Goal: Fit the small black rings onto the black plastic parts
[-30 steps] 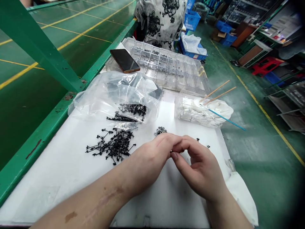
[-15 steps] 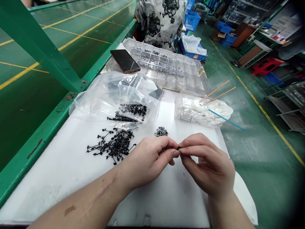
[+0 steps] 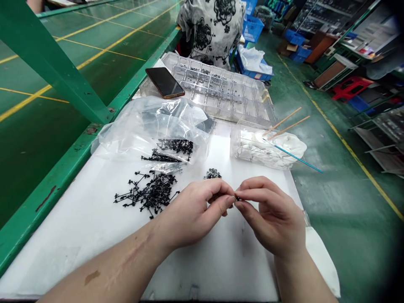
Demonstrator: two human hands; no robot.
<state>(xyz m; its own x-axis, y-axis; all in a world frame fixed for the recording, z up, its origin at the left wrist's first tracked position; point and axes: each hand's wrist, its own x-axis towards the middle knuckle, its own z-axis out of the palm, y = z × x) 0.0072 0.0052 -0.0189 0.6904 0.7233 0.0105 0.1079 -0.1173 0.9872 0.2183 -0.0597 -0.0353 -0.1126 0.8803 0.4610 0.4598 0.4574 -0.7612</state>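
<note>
My left hand [image 3: 205,206] and my right hand [image 3: 268,210] meet fingertip to fingertip over the white tabletop [image 3: 202,265]. Both are closed in a pinch around a small black part [image 3: 237,198], mostly hidden by the fingers; its kind cannot be made out. Left of my left hand lies a loose heap of thin black stemmed pieces [image 3: 154,191] with knobbed ends. Just beyond the fingers sits a little pile of small round metallic-and-black rings [image 3: 212,173].
A clear plastic bag [image 3: 126,126] holds more black pieces. Behind it are a phone [image 3: 164,82] and a clear compartment tray [image 3: 221,107] with small parts. At right, a clear box [image 3: 249,158] holds white cloth and sticks. A green frame [image 3: 63,67] borders the left; a person [image 3: 211,29] sits ahead.
My right hand's fingers have shifted slightly, with the thumb drawn up closer to the small black part. My left hand keeps nearly the same pinch. The view has moved a little.
</note>
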